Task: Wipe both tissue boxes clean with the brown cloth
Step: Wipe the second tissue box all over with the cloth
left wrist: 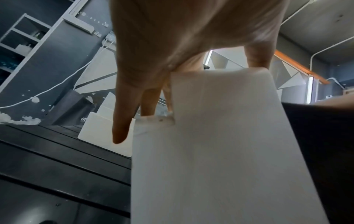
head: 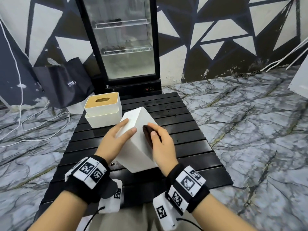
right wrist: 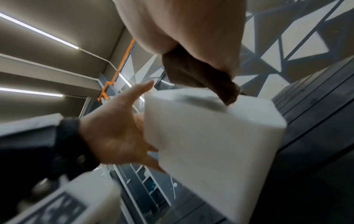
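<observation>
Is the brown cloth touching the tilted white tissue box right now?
Touching. Head view shows the right hand pressing the brown cloth against the side of the tilted tissue box, no gap.

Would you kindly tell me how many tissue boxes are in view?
2. A plain white tissue box, tilted against the left hand, over the black slatted table's middle; a white tissue box with wooden slotted lid at its far left. None seems hidden.

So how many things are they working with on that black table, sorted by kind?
Tissue boxes: 2 (wood-lidded box, standing; plain white box, tilted)
Brown cloth: 1
Total: 3
</observation>
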`<state>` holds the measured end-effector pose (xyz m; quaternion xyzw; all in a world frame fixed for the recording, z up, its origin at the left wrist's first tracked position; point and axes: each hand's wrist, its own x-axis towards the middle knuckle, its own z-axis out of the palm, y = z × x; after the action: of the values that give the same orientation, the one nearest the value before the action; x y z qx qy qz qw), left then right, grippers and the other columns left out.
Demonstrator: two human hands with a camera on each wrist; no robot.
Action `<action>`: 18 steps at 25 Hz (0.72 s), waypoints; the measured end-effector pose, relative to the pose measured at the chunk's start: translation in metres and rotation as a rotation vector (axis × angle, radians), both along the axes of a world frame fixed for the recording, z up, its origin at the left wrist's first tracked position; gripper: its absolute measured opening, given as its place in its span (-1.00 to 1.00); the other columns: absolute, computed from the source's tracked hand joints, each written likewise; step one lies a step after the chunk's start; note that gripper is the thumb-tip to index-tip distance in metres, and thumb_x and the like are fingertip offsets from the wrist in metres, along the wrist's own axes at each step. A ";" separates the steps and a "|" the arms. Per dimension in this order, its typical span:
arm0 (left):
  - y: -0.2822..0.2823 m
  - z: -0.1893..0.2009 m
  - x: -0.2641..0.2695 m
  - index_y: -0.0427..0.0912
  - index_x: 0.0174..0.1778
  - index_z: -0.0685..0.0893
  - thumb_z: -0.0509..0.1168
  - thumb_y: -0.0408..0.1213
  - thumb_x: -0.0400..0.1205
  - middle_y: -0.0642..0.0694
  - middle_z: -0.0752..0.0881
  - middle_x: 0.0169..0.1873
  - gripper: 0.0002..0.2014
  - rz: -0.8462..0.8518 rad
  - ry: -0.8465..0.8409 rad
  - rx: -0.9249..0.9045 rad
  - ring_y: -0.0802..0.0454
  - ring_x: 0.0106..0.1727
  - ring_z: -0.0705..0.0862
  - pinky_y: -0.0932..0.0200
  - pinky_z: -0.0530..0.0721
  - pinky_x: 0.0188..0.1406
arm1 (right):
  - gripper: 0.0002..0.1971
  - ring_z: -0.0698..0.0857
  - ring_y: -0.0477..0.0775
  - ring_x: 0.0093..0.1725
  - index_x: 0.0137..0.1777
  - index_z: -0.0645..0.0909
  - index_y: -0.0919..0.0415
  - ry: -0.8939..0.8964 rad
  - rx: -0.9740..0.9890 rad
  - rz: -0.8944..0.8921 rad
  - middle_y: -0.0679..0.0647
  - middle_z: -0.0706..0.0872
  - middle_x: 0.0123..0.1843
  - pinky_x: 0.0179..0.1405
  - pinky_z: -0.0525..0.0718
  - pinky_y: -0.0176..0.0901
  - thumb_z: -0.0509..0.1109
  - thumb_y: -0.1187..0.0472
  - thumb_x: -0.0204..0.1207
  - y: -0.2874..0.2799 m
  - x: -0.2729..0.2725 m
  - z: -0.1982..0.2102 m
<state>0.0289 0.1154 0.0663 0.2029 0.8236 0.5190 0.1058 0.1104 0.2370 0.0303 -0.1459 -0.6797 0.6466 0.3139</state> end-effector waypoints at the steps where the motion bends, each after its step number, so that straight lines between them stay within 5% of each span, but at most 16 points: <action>1: -0.002 -0.001 -0.002 0.18 0.44 0.46 0.40 0.13 0.48 0.12 0.46 0.42 -0.41 0.005 -0.016 0.020 0.15 0.35 0.44 0.23 0.32 0.23 | -0.70 0.47 -0.14 0.32 0.27 0.56 0.07 0.011 0.032 0.015 -0.19 0.56 0.20 0.45 0.37 -0.18 0.16 0.29 0.61 -0.011 -0.002 -0.002; 6: -0.006 -0.008 -0.009 0.21 0.41 0.49 0.33 0.35 0.17 0.18 0.49 0.42 -0.17 -0.013 -0.066 0.097 0.20 0.43 0.45 0.18 0.35 0.39 | -0.53 0.12 -0.19 0.54 0.47 0.24 -0.09 -0.013 0.258 0.119 -0.12 0.28 0.53 0.56 -0.02 -0.28 -0.02 0.09 0.54 -0.036 -0.015 -0.008; 11: -0.008 -0.015 -0.014 0.33 0.31 0.54 0.38 0.33 0.18 0.13 0.54 0.41 -0.29 0.001 -0.095 0.138 0.16 0.45 0.47 -0.02 0.33 0.56 | -0.47 0.20 0.03 0.57 0.52 0.27 0.08 -0.047 0.281 0.086 0.05 0.32 0.56 0.59 0.07 -0.09 -0.03 0.11 0.53 -0.006 -0.045 -0.010; 15: -0.012 -0.016 -0.015 0.43 0.23 0.52 0.36 0.34 0.19 0.14 0.52 0.42 -0.37 0.015 -0.115 0.146 0.15 0.45 0.47 -0.06 0.34 0.55 | -0.46 0.12 -0.04 0.57 0.54 0.20 0.00 -0.123 0.313 0.111 -0.01 0.25 0.59 0.48 -0.06 -0.36 -0.06 0.06 0.52 -0.015 -0.035 -0.018; 18: -0.011 -0.015 -0.013 0.33 0.35 0.51 0.37 0.31 0.23 0.14 0.50 0.44 -0.30 0.000 -0.093 0.129 0.17 0.47 0.43 -0.04 0.31 0.57 | -0.46 0.12 -0.07 0.56 0.54 0.19 0.00 -0.080 0.333 0.133 -0.02 0.25 0.59 0.49 -0.05 -0.33 -0.06 0.08 0.53 -0.022 -0.037 -0.009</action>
<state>0.0155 0.1042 0.0516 0.1850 0.7826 0.5799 0.1304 0.0734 0.2149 0.0215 -0.0719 -0.7975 0.5381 0.2630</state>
